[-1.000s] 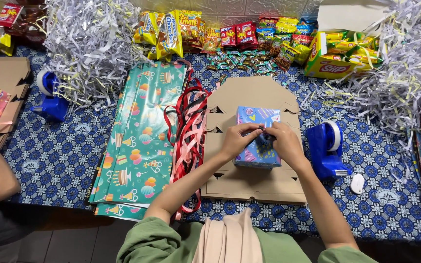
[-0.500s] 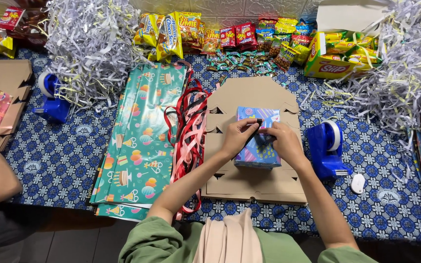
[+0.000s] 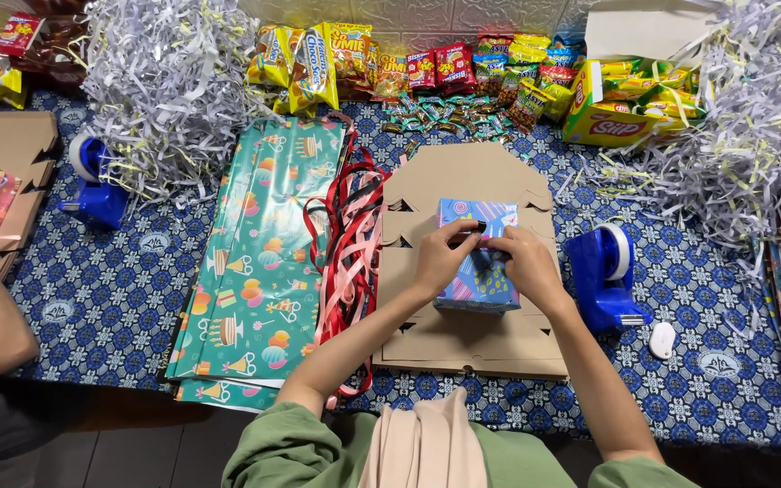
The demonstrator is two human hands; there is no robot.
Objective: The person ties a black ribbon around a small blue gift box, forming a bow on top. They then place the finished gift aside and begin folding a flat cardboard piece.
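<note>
One camera sits on the person's head, looking steeply down. It is close over the patterned table (image 3: pixel 119 298). No second view exists.

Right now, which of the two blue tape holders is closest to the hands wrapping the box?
The blue plastic tape dispenser just right of the brown cardboard, beside the right hand. The other blue tape dispenser sits far left, by the shredded paper.

The flat brown cardboard sheets (image 3: pixel 463 334) were left bare before the blue patterned wrapped box (image 3: pixel 479 258). Passage rightward was blocked by a blue tape dispenser (image 3: pixel 603 276), leftward by tangled red ribbons (image 3: pixel 347 248).
</note>
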